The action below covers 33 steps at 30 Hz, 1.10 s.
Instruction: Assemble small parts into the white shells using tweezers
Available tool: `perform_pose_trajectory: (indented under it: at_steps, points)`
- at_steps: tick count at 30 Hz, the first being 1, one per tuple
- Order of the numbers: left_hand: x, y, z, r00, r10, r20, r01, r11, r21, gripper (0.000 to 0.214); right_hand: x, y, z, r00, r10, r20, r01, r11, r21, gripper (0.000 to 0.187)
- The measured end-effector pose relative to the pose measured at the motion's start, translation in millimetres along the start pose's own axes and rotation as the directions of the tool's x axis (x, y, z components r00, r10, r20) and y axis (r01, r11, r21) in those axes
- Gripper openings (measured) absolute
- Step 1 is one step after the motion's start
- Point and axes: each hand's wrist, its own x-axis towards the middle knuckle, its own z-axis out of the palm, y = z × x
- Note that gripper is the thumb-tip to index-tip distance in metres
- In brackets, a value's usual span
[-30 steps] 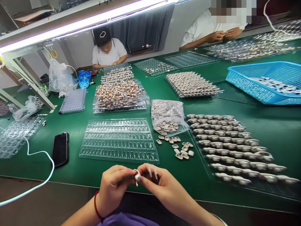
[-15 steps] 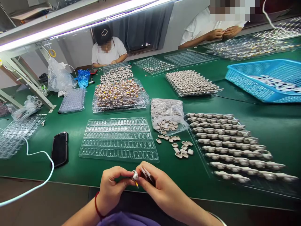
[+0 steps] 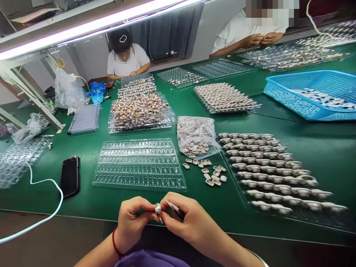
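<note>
My left hand (image 3: 133,218), with a red cord at the wrist, pinches a small white earbud part (image 3: 158,208) at the table's near edge. My right hand (image 3: 189,220) is closed on thin tweezers (image 3: 172,206) whose tip touches that part. Just beyond my hands lies an empty clear blister tray (image 3: 139,164). Loose beige shells (image 3: 211,175) are scattered to its right, below an open plastic bag of the same shells (image 3: 197,138). A clear tray filled with rows of shells (image 3: 275,174) lies at the right.
A black phone (image 3: 69,176) and a white cable (image 3: 36,181) lie at the left. Farther back are trays of coloured parts (image 3: 140,111), another filled tray (image 3: 225,98) and a blue basket (image 3: 311,94). Two other people work across the green table (image 3: 319,144).
My hands stay together at the near edge. The tweezers in my right hand have tilted down from upright toward the part. The view has shifted slightly.
</note>
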Motion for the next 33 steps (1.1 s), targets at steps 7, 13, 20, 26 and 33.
perform_pose_trajectory:
  at_steps: [7,13,20,26,33]
  points:
    - [-1.3,-4.1,-2.1,0.999,-0.034,0.014,0.035,0.998,-0.055,0.017,-0.3,1.5,6.0,0.998,-0.062,-0.026,0.061,0.998,-0.018,0.014]
    - [-5.1,-6.6,-2.2,1.000,0.024,0.018,-0.025,0.999,0.035,0.014,-0.9,3.1,5.1,0.996,-0.085,-0.031,0.082,0.993,-0.090,0.013]
    - [-8.6,-12.5,-3.5,0.997,-0.054,0.046,0.054,0.998,0.015,0.020,1.7,6.9,3.8,0.998,-0.004,0.070,0.005,1.000,-0.007,0.010]
    - [-0.8,-1.8,-11.1,0.960,-0.120,0.252,0.123,0.992,0.004,0.038,1.6,10.9,5.5,0.999,-0.035,-0.002,0.035,0.994,0.103,0.015]
    - [5.5,8.5,-4.9,0.955,-0.246,0.163,0.245,0.969,0.031,0.023,1.6,14.1,4.6,0.978,-0.203,-0.040,0.205,0.977,0.052,0.019]
